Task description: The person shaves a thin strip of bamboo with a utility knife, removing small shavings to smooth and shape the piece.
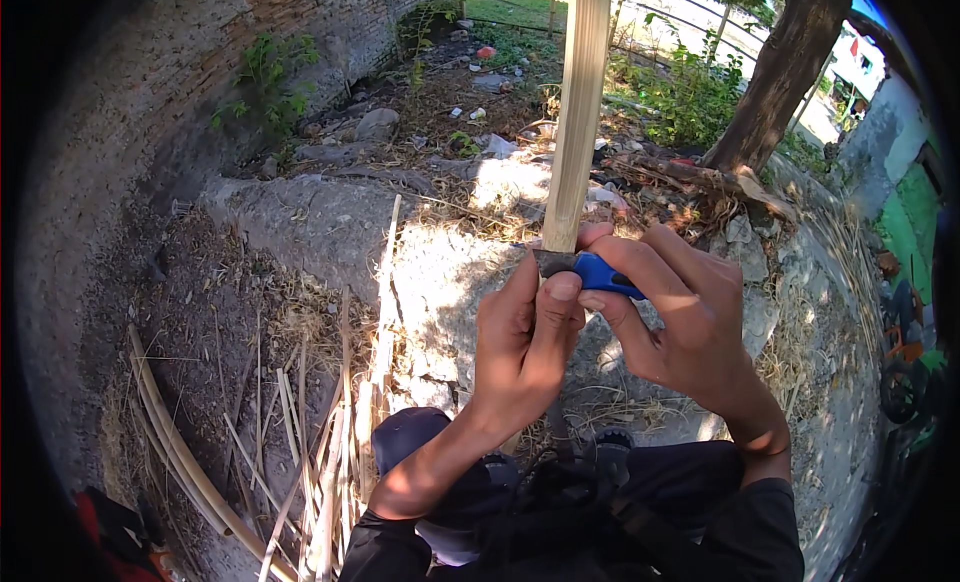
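A pale, flat bamboo strip (577, 122) stands nearly upright before me, its top running out of view. My left hand (530, 342) is closed around its lower end, which the fingers partly hide. A blue-handled knife (605, 276) is in my right hand (690, 312), gripped between thumb and fingers. Its dark blade (554, 263) lies across the strip's lower part, and my left thumb presses close against it. Both hands meet there, above my knees.
Several loose bamboo strips (330, 472) lie on the ground at lower left, with longer curved pieces (180, 442) beside them. A low stone ledge (300, 222) runs ahead. A tree trunk (785, 77) rises at far right, a brick wall (170, 72) at left.
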{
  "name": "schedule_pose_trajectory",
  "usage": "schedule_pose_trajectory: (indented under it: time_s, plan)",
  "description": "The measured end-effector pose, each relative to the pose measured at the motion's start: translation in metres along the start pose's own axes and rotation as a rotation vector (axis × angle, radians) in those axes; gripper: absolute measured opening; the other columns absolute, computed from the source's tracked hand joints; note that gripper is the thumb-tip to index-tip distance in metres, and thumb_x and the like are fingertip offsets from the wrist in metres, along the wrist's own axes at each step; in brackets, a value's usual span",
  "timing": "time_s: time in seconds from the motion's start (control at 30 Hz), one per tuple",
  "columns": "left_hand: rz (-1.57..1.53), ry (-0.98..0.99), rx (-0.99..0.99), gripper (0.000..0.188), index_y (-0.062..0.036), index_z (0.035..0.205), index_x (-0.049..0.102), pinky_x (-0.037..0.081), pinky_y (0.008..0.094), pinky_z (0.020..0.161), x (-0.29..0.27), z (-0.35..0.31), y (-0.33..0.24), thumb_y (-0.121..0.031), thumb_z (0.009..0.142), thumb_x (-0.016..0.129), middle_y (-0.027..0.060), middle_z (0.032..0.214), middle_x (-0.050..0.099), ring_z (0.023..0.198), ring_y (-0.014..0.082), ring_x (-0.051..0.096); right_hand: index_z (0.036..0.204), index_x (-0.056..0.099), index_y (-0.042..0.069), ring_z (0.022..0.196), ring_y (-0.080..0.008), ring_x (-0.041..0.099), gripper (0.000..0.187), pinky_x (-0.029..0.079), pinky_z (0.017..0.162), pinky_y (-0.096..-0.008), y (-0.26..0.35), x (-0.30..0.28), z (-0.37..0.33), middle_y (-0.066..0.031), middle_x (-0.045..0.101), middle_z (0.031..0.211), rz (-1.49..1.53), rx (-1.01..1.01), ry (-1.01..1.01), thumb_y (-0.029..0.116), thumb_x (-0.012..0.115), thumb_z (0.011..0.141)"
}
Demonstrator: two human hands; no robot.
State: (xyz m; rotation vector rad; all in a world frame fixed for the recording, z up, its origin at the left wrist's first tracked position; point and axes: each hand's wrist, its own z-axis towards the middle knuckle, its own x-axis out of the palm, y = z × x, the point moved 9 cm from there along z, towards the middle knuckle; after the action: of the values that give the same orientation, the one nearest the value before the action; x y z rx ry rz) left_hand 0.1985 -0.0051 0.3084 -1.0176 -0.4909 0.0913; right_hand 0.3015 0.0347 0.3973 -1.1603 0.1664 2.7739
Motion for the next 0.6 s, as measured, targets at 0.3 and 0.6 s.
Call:
schedule_pose_trajectory:
  time_s: [0.3,0.6]
  plan:
    - [0.156,-0.055,-0.058,0.036,-0.0014,0.135,0.066,0.032,0.0209,0.055,-0.011,0.0,0.002,-0.026,0.112,0.053,-0.0078,0.067,0.05,0.062,-0.0001,0.042,0.117,0.072,0.012,0.059,-0.0209,0.062,0.034,0.049,0.053,-0.0335,0.003,-0.002,0.0,-0.0025,0.056,0.078,-0.076,0.0,-0.048,0.032,0.078,0.089]
    - [0.032,-0.001,-0.126,0.041,0.0008,0.14,0.06,0.029,0.021,0.056,-0.005,0.003,0.001,-0.028,0.114,0.046,-0.0064,0.075,0.054,0.064,-0.0004,0.038,0.115,0.072,0.01,0.059,-0.0212,0.062,0.033,0.049,0.053,-0.0336,-0.001,0.004,-0.002,-0.0017,0.057,0.077,-0.044,-0.011,-0.037,0.029,0.079,0.088]
